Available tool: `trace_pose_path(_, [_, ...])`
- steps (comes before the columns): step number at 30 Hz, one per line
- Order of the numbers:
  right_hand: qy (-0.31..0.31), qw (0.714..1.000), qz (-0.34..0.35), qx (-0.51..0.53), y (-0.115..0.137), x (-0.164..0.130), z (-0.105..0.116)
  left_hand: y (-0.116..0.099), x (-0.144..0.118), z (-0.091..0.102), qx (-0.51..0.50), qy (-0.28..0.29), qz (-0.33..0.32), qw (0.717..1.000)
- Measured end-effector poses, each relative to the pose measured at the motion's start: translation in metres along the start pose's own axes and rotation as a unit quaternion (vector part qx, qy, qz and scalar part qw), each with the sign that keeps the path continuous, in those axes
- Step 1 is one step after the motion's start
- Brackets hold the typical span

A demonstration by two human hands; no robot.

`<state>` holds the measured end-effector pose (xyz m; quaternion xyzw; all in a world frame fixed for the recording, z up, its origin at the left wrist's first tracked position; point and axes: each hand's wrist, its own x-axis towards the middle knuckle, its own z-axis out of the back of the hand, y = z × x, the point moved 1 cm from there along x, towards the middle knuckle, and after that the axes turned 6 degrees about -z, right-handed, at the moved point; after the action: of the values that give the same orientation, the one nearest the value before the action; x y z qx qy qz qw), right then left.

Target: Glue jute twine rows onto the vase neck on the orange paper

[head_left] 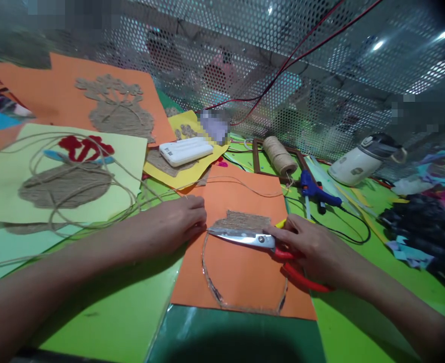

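Note:
An orange paper sheet [241, 272] lies in front of me with a jute twine outline [210, 282] glued on it and a filled twine patch [241, 220] at its top. My left hand [173, 222] rests on the sheet's left edge, fingertips pinching the twine beside the patch. My right hand [313, 247] grips red-handled scissors [252, 238], their blades lying closed and pointing left toward my left fingertips.
A twine spool [279, 155] and a blue glue gun [315, 189] lie behind the sheet. A white power bank [186, 150] sits on yellow paper. Finished twine pictures on pale yellow [3, 176] and orange [59, 91] sheets lie at left. A white flask [358, 161] and fabric scraps [426, 227] lie at right.

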<state>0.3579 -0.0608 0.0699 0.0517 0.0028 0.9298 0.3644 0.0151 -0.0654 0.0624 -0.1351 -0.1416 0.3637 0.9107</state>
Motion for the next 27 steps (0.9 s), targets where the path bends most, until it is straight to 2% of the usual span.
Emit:
trace_pose_path(7, [0.005, 1.000, -0.008, -0.016, 0.0032, 0.0007, 0.0047, 0.0052, -0.0002, -0.0023, -0.010, 0.005, -0.006, 1.000])
trace_pose_path(16, [0.019, 0.999, -0.007, -0.030, 0.0010, 0.0006, 0.0026, 0.0008, -0.0009, -0.0032, 0.006, -0.028, -0.003, 1.000])
trace_pose_path(27, [-0.037, 0.994, 0.056, -0.080, 0.0042, 0.0016, -0.0007, 0.0016, 0.0006, -0.0029, 0.001, -0.017, -0.015, 1.000])
